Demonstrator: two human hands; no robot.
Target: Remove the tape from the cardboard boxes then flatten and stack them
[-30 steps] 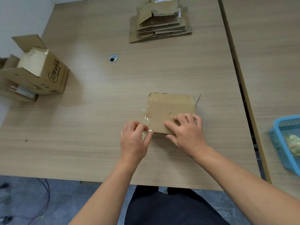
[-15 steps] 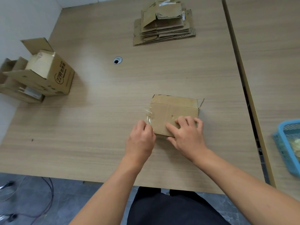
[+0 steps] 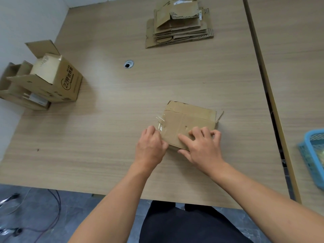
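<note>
A small brown cardboard box (image 3: 188, 119) lies on the wooden table (image 3: 122, 120) in front of me. Clear tape (image 3: 160, 126) curls up off its left edge. My left hand (image 3: 150, 148) is at the box's near left corner, its fingers curled and pinching the loose tape end. My right hand (image 3: 201, 146) lies on the box's near half, fingers spread and pressing it down. A stack of flattened boxes (image 3: 178, 25) lies at the far side of the table.
Two opened boxes (image 3: 45, 79) stand at the left edge by the wall. A cable hole (image 3: 128, 64) is in the tabletop. A blue basket (image 3: 313, 155) sits on the neighbouring table at the right. Cables lie on the floor below left.
My left hand has moved up against the box's left corner and closed on the tape. My right hand stays pressed on the box.
</note>
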